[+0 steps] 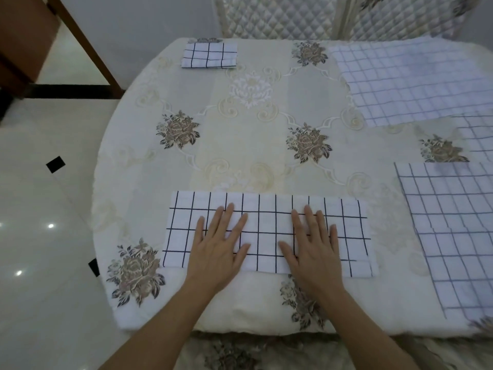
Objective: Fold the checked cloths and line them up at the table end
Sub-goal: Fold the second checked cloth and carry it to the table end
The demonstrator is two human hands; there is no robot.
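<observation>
Near the front edge of the tabletop, a checked cloth folded into a long strip lies flat. Left hand and right hand press on it, fingers straight and spread. 1 small folded cloth sits at the far end; unfolded cloths lie to the right.

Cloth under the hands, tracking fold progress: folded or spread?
Folded: the cloth is a long narrow strip, layered along its near edge.

Two hands, four or five checked cloths, one table
</observation>
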